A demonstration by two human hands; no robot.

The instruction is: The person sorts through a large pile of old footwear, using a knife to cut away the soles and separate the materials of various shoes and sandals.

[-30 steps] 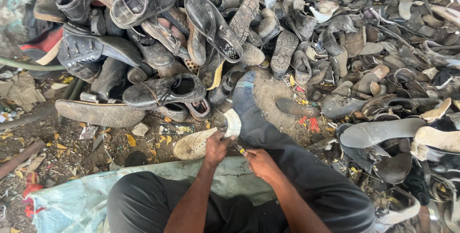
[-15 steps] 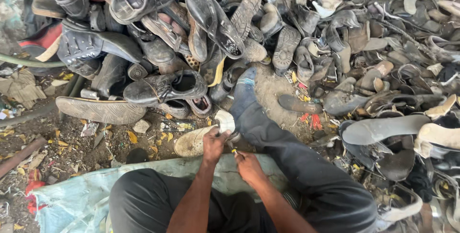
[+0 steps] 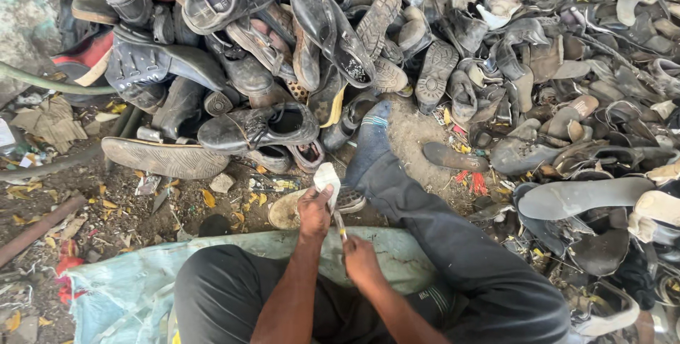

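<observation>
My left hand [image 3: 314,211] grips a pale, whitish shoe sole piece [image 3: 326,176] that stands up in front of me. Just below and to the right, my right hand [image 3: 360,258] is closed on a thin blade-like tool [image 3: 340,226] whose tip meets the sole piece. Both hands sit between my knees, above a light blue sack [image 3: 127,287] spread on the ground. My right leg in dark trousers [image 3: 439,238] stretches forward, ending in a blue sock [image 3: 371,135]. A tan sole [image 3: 283,211] lies flat just left of my left hand.
A big heap of worn shoes and soles [image 3: 425,54] fills the top and right. A black lace-up shoe [image 3: 258,128] and a long flat grey sole [image 3: 164,158] lie nearest on the left. Dirt ground with leaves, scraps and a hose [image 3: 49,83] lies at left.
Both hands have drifted slightly left and closer together, the right hand moving up toward the sole piece. The sole piece stays gripped in the left hand.
</observation>
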